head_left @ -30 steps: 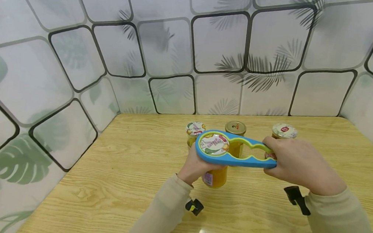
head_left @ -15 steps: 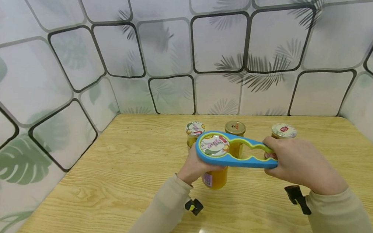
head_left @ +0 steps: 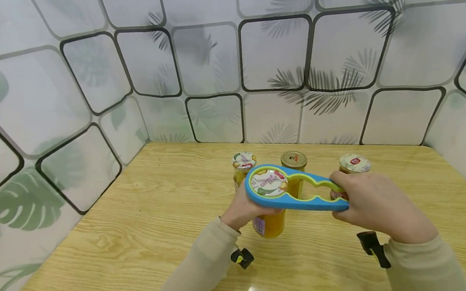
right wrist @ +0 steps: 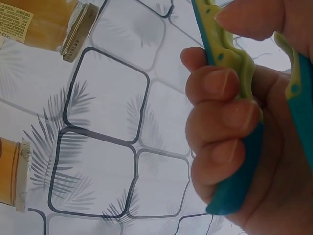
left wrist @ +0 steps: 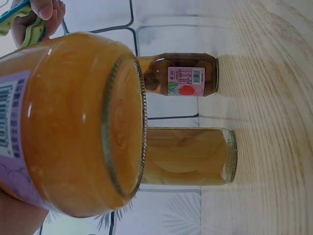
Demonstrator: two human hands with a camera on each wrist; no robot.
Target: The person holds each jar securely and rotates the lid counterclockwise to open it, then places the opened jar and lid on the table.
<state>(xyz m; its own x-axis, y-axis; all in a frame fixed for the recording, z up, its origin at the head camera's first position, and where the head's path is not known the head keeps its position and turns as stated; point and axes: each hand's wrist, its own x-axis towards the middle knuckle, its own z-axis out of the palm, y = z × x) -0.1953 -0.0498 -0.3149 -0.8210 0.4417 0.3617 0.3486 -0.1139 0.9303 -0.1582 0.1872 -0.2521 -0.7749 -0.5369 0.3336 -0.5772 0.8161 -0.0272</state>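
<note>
My left hand (head_left: 248, 207) grips a glass jar (head_left: 270, 226) of orange contents, its purple label showing in the left wrist view. The jar's base is raised off the table, its patterned white lid (head_left: 269, 183) facing up. Around that lid sits the wide ring of a blue jar opener (head_left: 306, 205) with a yellow-green wavy lining. My right hand (head_left: 371, 201) holds the opener's far end; in the right wrist view the fingers (right wrist: 222, 122) curl round one handle arm and the thumb lies by the other.
Behind the hands stand a jar with a patterned lid (head_left: 244, 161) at left, a gold-lidded jar (head_left: 294, 159) in the middle and a white-lidded jar (head_left: 355, 163) at right. The wooden table (head_left: 137, 239) meets a patterned wall covering (head_left: 269, 116) at the back.
The jar and opener have shifted slightly toward me and to the right. Both hands keep their grip, and the jars behind have not moved.
</note>
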